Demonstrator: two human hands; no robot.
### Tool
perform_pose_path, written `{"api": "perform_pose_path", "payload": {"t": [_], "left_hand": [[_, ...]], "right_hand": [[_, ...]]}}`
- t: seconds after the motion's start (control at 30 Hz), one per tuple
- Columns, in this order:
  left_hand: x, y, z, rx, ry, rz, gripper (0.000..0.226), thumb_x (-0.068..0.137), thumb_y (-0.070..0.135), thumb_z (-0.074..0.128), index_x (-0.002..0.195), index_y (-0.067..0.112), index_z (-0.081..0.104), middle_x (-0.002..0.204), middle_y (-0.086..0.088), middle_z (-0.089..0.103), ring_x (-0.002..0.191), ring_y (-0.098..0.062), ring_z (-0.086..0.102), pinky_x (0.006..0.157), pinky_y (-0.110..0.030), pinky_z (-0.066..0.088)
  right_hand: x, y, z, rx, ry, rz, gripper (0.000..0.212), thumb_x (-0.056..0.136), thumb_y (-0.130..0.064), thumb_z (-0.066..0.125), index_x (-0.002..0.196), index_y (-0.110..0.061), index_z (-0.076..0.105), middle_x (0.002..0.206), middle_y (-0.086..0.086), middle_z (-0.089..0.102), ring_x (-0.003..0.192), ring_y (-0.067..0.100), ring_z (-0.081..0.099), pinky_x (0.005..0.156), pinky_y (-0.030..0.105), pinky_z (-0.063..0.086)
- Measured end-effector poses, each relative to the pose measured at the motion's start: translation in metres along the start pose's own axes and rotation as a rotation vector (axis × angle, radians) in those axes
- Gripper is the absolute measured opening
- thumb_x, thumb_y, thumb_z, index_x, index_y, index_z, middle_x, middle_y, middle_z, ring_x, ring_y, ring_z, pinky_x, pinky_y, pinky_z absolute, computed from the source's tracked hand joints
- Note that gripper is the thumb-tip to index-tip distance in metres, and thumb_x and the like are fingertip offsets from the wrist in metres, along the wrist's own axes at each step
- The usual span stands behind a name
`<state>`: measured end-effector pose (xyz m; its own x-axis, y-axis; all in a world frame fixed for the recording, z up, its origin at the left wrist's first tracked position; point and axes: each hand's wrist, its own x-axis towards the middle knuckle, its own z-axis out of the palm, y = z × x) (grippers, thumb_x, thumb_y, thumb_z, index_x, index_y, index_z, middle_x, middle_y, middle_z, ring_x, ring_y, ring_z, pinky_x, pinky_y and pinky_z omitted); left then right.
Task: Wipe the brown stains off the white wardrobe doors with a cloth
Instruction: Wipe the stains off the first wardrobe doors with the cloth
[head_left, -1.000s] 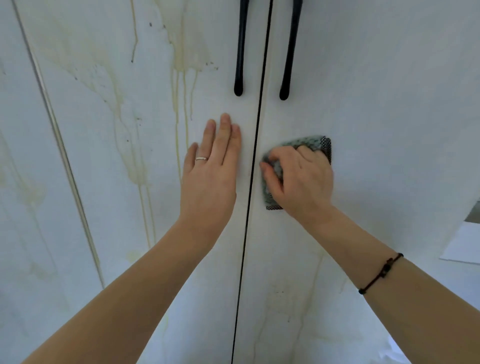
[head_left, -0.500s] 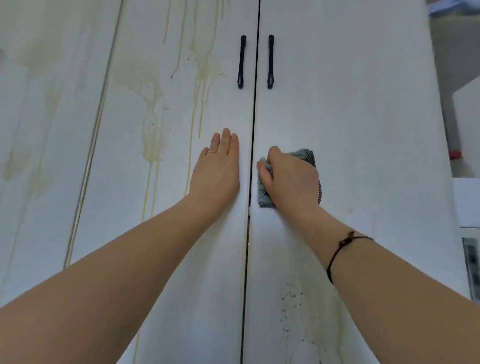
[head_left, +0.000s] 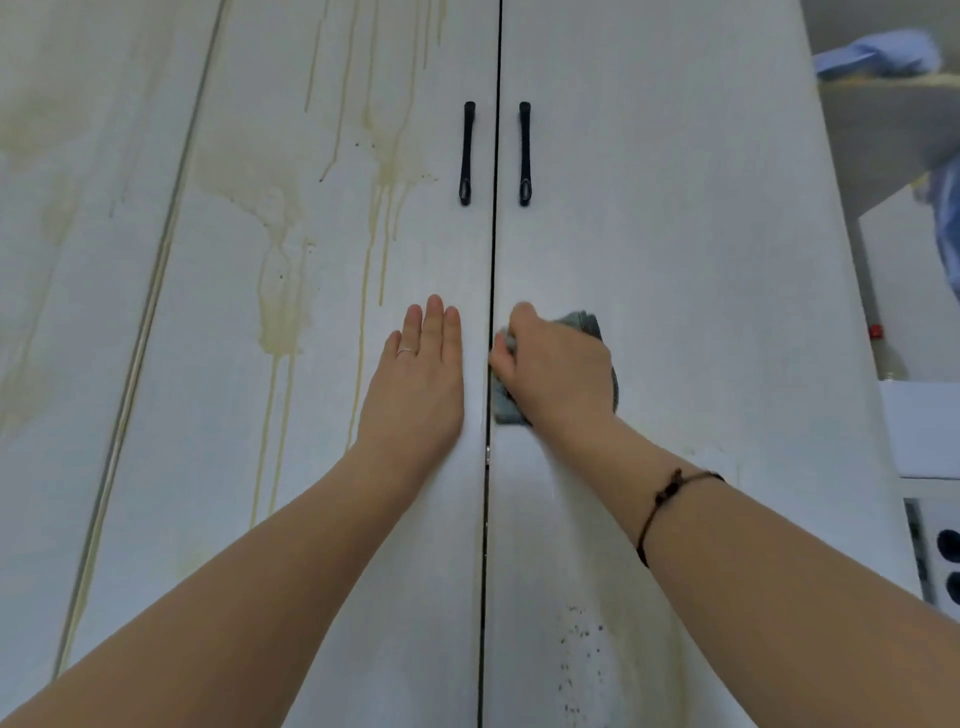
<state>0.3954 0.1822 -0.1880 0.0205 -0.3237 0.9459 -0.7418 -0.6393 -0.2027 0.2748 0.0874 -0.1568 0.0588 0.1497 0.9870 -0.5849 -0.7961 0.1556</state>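
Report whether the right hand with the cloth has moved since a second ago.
Yes, slightly: the right hand has slid the cloth left, its edge now reaching the gap between the doors.

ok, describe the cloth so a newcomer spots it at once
Find the dark seam between the two white wardrobe doors, below the black handles. Just right of it, the right hand grips a crumpled grey-green cloth against the right door. The left hand beside it lies flat, holding nothing.

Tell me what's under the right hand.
A grey cloth, held against the right door; its edges show past the right hand. The door patch beneath is covered and cannot be seen.
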Motion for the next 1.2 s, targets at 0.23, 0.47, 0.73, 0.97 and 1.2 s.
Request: {"api": "perform_pose_path", "payload": {"t": [0.23,0.47,0.73,0.97,1.2], "left_hand": [[0.006,0.017,-0.009,0.147,-0.045,-0.072,0.062,0.102,0.015,0.021,0.152,-0.011,-0.003,0.161,-0.032,0.003,0.150,-0.045,0.016,0.117,-0.047,0.033],[0.009,0.036,-0.021,0.432,-0.148,-0.086,0.061,0.104,0.007,0.031,0.147,-0.021,-0.002,0.155,-0.043,0.010,0.143,-0.052,0.027,0.117,-0.054,0.029],[0.006,0.047,-0.016,0.503,-0.199,-0.168,0.082,0.102,0.017,0.048,0.145,-0.022,-0.010,0.157,-0.041,0.001,0.145,-0.051,0.022,0.118,-0.052,0.027],[0.006,0.051,-0.011,0.495,-0.213,-0.209,0.094,0.097,0.018,0.059,0.146,-0.021,-0.012,0.157,-0.040,-0.003,0.145,-0.050,0.023,0.115,-0.050,0.034],[0.004,0.055,-0.015,0.437,-0.200,-0.261,0.086,0.102,0.020,0.051,0.149,-0.015,-0.012,0.161,-0.033,-0.002,0.147,-0.046,0.024,0.110,-0.044,0.042]], "right_hand": [[-0.027,-0.015,-0.001,0.006,0.037,0.002,0.031,0.091,-0.024,0.063,0.077,-0.020,0.036,0.054,-0.005,0.043,0.044,0.019,0.032,0.043,0.025,0.006],[-0.059,0.067,-0.031,-0.057,-0.067,-0.133,0.033,0.094,-0.031,0.059,0.073,-0.018,0.038,0.051,-0.007,0.043,0.040,0.021,0.037,0.042,0.024,0.020],[-0.064,0.149,-0.049,-0.102,0.151,0.488,0.020,0.099,-0.038,0.039,0.087,-0.022,0.039,0.052,-0.007,0.045,0.045,0.012,0.041,0.045,0.026,0.020],[-0.037,0.068,-0.027,-0.109,0.067,0.347,0.020,0.095,-0.034,0.046,0.082,-0.019,0.044,0.060,-0.003,0.056,0.049,0.022,0.052,0.045,0.030,0.027],[-0.043,0.000,-0.007,0.022,0.017,-0.081,0.016,0.088,-0.022,0.062,0.077,-0.014,0.054,0.059,0.000,0.057,0.050,0.024,0.051,0.046,0.029,0.025]]}}
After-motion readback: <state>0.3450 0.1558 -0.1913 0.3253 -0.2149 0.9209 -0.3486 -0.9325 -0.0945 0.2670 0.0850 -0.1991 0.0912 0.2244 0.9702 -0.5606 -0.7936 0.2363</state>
